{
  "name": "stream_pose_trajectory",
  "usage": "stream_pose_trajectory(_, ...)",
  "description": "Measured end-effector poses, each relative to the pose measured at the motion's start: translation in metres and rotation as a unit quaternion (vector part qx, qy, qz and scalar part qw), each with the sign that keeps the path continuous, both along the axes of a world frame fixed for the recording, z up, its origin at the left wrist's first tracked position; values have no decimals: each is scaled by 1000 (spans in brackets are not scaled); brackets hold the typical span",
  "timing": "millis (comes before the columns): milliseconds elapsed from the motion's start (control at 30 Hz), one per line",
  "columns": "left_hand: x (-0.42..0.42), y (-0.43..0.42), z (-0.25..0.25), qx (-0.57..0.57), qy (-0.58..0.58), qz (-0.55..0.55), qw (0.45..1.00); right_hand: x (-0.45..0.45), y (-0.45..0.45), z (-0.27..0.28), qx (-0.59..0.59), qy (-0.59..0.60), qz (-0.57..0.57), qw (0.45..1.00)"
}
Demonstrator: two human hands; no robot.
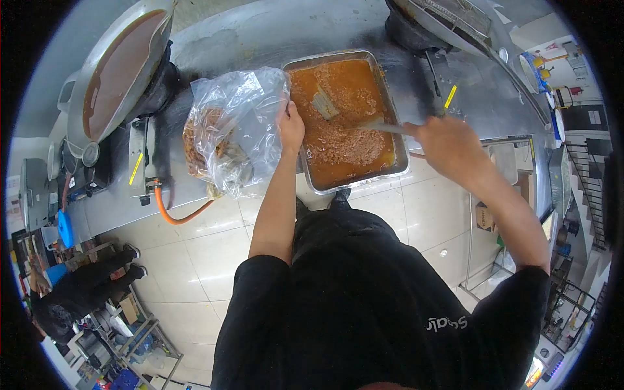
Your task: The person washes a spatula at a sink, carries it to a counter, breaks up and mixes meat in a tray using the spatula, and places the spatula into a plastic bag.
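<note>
A rectangular metal tray [394,144] on the steel counter holds orange-brown liquid with minced bits [348,146] in it. My right hand [445,146] is closed round the handle of a metal utensil [380,126]. The far end of this utensil dips into the mixture, so its kind is hidden. A pale, flat, ribbed piece [324,104] lies in the liquid. Beside the tray's left rim, my left hand [292,129] grips the edge of a clear plastic bag [244,117]. Brown chunks and a pale crumpled part show through the bag's left side.
A large wok [120,71] of brown liquid stands at the left, and another wok [448,29] with a wire rack is at the back right. An orange hose [170,213] hangs at the counter front. Another person [75,292] is at the lower left, by shelving.
</note>
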State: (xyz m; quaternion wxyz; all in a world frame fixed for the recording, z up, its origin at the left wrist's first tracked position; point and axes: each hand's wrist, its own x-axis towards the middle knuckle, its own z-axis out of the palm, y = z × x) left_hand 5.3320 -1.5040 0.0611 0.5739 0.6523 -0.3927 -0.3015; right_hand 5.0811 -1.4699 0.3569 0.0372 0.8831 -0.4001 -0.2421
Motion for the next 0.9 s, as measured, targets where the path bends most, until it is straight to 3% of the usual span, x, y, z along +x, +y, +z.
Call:
stream_pose_trajectory(67, 0, -1, -3, -13, -15, 1, 1000, -1, 11, 19, 24, 21, -20, 999)
stream_pose_trajectory(167, 0, 6, 21, 57, 55, -7, 997, -13, 24, 24, 46, 34, -21, 998)
stream_pose_trajectory(267, 1, -5, -17, -38, 20, 3, 999, -27, 38, 6, 36, 25, -28, 999)
stream_pose_trajectory(567, -2, 1, 3, 10, -2, -9, 1000, -21, 35, -72, 30, -48, -100, 993)
stream_pose_trajectory(900, -1, -2, -10, -4, 18, -10, 1000, 29, -5, -97, 9, -73, -132, 988)
